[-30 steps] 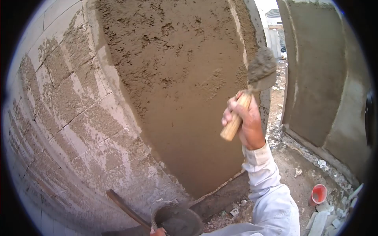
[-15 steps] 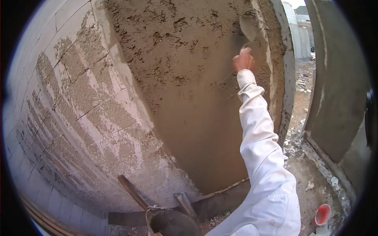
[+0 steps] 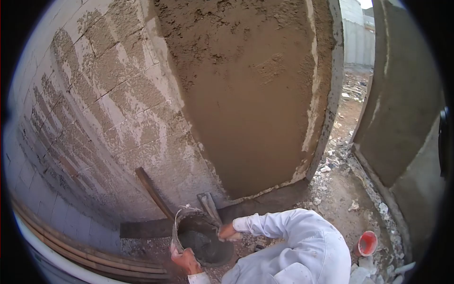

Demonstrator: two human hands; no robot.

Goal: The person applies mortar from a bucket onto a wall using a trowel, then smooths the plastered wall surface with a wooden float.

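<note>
A dark bucket (image 3: 221, 258) of wet grey mortar (image 3: 201, 244) is low in front of me, its mouth facing up towards me. My left hand (image 3: 186, 260) grips the bucket's near left rim. At the right side of the mouth, my right hand (image 3: 227, 232) is closed around the trowel's handle; the blade is hidden or blends into the mortar. The bucket's wire handle (image 3: 176, 217) stands up at the left. Behind it rises a wall panel of wet brown plaster (image 3: 246, 128), smooth low down and rough near the top.
Left of the plaster is a block wall (image 3: 109, 109) with patchy mortar. Two boards (image 3: 153, 191) (image 3: 209, 206) lean near the bucket. Poles (image 3: 90, 255) lie at lower left. A red container (image 3: 367, 244) stands on the rubble-strewn ground at right, beside a doorway.
My right hand has come down from the upper plaster with the trowel to the bucket. My left hand now shows on the rim. The view has tilted down.
</note>
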